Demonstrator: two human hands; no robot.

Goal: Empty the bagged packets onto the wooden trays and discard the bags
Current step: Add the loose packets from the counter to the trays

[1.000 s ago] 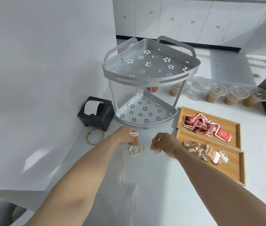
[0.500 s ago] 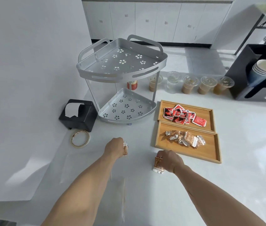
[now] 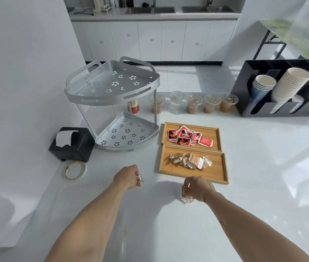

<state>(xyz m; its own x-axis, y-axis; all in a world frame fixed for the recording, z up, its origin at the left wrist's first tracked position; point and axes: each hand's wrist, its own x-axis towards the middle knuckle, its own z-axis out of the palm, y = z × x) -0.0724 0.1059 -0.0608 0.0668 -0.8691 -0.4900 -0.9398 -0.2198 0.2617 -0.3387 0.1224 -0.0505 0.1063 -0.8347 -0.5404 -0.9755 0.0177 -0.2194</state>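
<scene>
Two wooden trays lie side by side on the white counter. The far tray [image 3: 214, 132] holds a heap of red packets [image 3: 187, 138]. The near tray [image 3: 219, 173] holds a heap of brown and silver packets [image 3: 191, 160]. My left hand [image 3: 127, 176] is closed around brown packets [image 3: 140, 179], left of the near tray. My right hand [image 3: 199, 188] grips more brown packets [image 3: 186, 193], just in front of the near tray's front edge. No bag can be made out in either hand.
A two-tier silver corner rack [image 3: 115, 91] stands at the back left, with a black napkin holder [image 3: 72, 144] and a tape roll [image 3: 75, 170] beside it. Several lidded drink cups [image 3: 194, 104] line the back. A black cup dispenser [image 3: 282, 87] stands at the right.
The view has pulled back and tilted up. Both hands drew nearer to me with the brown packets; the packet lying between them a second ago is no longer on the counter.
</scene>
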